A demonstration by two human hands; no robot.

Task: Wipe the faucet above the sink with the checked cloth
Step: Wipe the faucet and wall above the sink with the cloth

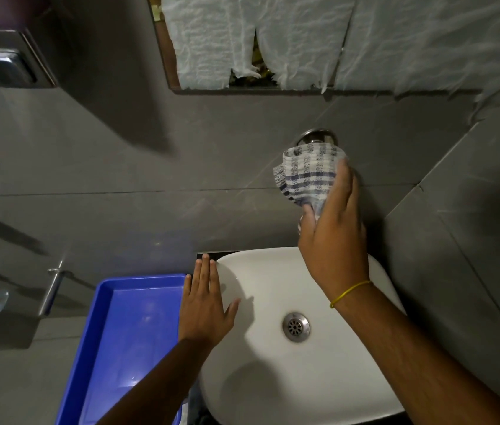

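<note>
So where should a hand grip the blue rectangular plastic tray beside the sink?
On the near long rim of the blue rectangular plastic tray, coming from above with fingers hooked over the raised wall: it lies flat and open-topped, with the left hand right beside it.

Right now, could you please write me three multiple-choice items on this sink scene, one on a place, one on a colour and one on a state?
1. Where does the left hand rest?
A. On the sink's left rim
B. Inside the tray
C. On the faucet

2. What colour is the tray beside the sink?
A. Red
B. Blue
C. Green

3. What is the state of the checked cloth?
A. Lying flat in the basin
B. Bunched over the faucet in the right hand
C. Hanging from the mirror

Answers: 1 A, the palm lies flat on the white rim; 2 B, the tray is plainly blue; 3 B, the right hand presses the cloth around the faucet, only its wall end showing.
</note>
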